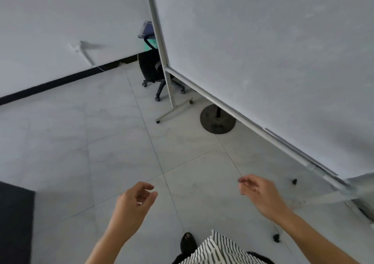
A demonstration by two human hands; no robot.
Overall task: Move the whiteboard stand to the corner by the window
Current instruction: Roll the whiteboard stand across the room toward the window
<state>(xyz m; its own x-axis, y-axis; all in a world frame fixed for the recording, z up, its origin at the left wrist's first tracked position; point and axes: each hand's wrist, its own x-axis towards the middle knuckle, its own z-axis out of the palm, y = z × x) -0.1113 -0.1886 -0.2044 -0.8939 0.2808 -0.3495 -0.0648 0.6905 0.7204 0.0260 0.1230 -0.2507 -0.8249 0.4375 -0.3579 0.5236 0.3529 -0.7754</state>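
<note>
The whiteboard stand [263,61] fills the right and far side of the view, its board tilted across the frame and its lower rail [242,120] running from the far middle down to the near right. Neither hand touches it. The left hand [133,201] hangs loosely curled over the floor [101,142], fingers apart and holding nothing; the right hand [261,193] is likewise slack and empty, a little below and left of the rail's near end. Both hands are well apart from each other.

No window shows in this view, so whether the stand has reached its corner cannot be told. With both hands free of the frame, the person is probably either about to take hold or has just let go.

Counted: two hands, one whiteboard stand with one foot bar [174,112] plainly seen at the far left post, one black office chair [155,71] behind that post, one round dark base plate [217,120] on the floor under the rail, and one black shoe [188,241] near the striped garment [218,251].
</note>
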